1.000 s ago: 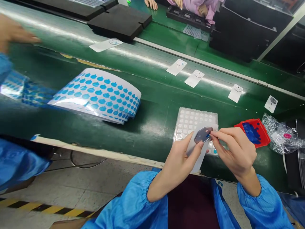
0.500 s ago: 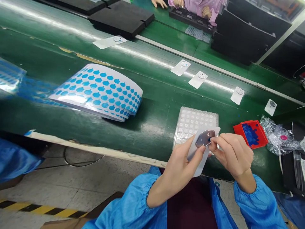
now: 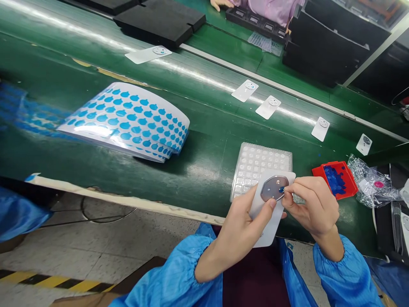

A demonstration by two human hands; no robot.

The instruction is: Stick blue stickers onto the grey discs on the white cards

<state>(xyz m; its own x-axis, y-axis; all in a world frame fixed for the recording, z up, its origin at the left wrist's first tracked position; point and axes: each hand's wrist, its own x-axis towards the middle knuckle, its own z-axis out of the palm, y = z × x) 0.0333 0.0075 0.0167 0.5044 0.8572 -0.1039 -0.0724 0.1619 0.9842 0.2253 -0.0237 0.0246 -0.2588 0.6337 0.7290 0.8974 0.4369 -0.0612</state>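
My left hand grips a white card that carries a rounded grey metal part; the thumb presses on the part's lower edge. My right hand is pinched, its fingertips on a small blue sticker at the part's right side. Both hands hover just in front of a clear blister tray on the green conveyor belt.
A curled stack of sheets with blue stickers lies left on the belt. Several white cards with parts ride along the far side. A red tray of blue bits and a crumpled plastic bag sit right. Another person's hands work across.
The card has turned flatter toward me, showing the metal part's face. A neighbour's hand at the far left has left the view. The cards on the belt have shifted slightly right.
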